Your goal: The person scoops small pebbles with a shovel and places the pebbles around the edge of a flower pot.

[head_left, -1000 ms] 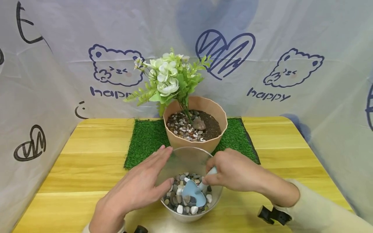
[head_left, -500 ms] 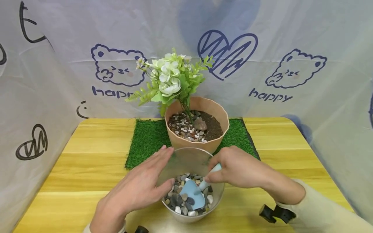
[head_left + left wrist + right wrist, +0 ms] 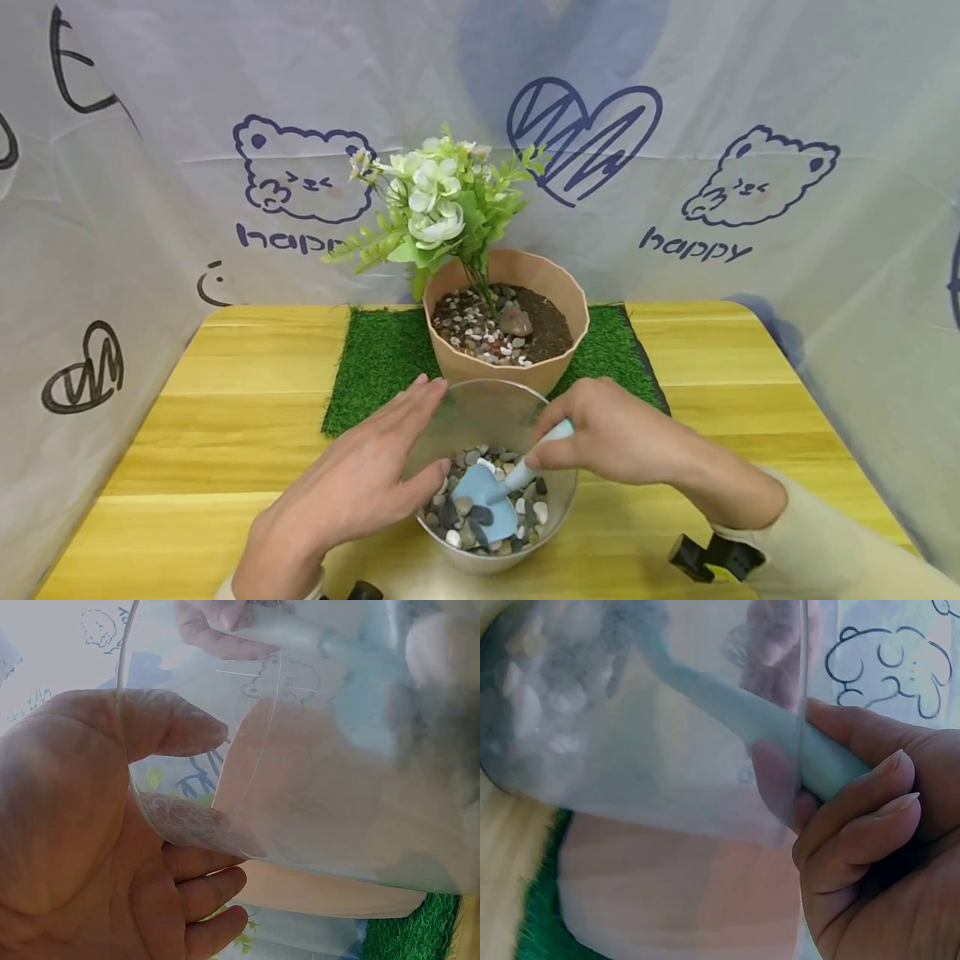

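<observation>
Along the near side of the clear plastic tub (image 3: pixel 480 564), which stands upright on the wood-grain counter (image 3: pixel 225 367), each sleeve carries a black wrist camera (image 3: pixel 717 557). The left grip (image 3: pixel 352 475) lies at the tub's left edge, fingers and thumb nearly straight and spread apart; it is not curled on anything, and whether it presses the rim I cannot tell. The right grip (image 3: pixel 600 433), at the tub's right side, is clamped on the handle of a pale blue hand trowel (image 3: pixel 497 495). The trowel is tilted inside the tub, its blade among the river pebbles (image 3: pixel 540 511) on the bottom, a few grey ones lying on it.

The trowel looks like smooth plastic, so probably light and stiff; a load of pebbles would make it blade-heavy, and loose stones could slide off if it rolls. The slim handle seems the best hold, with fingers wrapped fully round. The tub looks thin-walled, slick and slightly flexible, best steadied at the rim.

Just beyond the tub, a peach flowerpot (image 3: pixel 467 371) holding soil, pebbles and a white-flowered plant (image 3: pixel 438 200) stands on an artificial turf mat (image 3: pixel 386 367). Farthest behind the tub hangs a printed curtain (image 3: pixel 750 50).
</observation>
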The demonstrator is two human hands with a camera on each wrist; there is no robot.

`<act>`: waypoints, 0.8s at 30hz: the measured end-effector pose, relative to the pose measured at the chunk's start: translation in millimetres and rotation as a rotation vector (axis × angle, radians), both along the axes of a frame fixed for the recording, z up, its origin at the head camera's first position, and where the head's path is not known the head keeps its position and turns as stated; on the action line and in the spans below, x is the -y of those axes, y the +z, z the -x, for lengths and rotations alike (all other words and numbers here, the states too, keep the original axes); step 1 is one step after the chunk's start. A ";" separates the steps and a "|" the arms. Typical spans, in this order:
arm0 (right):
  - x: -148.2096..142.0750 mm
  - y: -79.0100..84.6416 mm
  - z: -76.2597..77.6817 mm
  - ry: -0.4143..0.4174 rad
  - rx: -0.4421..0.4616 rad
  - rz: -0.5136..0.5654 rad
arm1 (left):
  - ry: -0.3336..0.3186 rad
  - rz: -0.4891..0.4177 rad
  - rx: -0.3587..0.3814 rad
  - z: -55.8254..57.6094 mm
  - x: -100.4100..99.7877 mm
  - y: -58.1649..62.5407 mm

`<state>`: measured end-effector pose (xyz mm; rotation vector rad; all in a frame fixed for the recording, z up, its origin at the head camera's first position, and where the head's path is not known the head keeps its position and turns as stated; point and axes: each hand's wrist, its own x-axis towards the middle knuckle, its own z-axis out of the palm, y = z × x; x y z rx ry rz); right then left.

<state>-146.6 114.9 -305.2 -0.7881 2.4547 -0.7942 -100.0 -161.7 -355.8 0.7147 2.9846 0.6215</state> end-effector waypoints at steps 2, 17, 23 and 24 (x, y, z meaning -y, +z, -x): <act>0.2 -0.6 0.8 0.015 0.008 0.006 | 0.001 0.001 0.000 0.0 0.2 0.0; -27.6 10.8 -1.4 -0.155 0.188 0.146 | -0.003 0.008 0.011 0.5 -0.3 0.1; -41.4 5.7 -1.2 -0.202 0.218 0.185 | -0.003 0.003 0.013 0.7 -0.4 -0.1; -43.5 4.5 -1.1 -0.204 0.222 0.192 | -0.004 0.000 0.015 0.8 -0.4 -0.2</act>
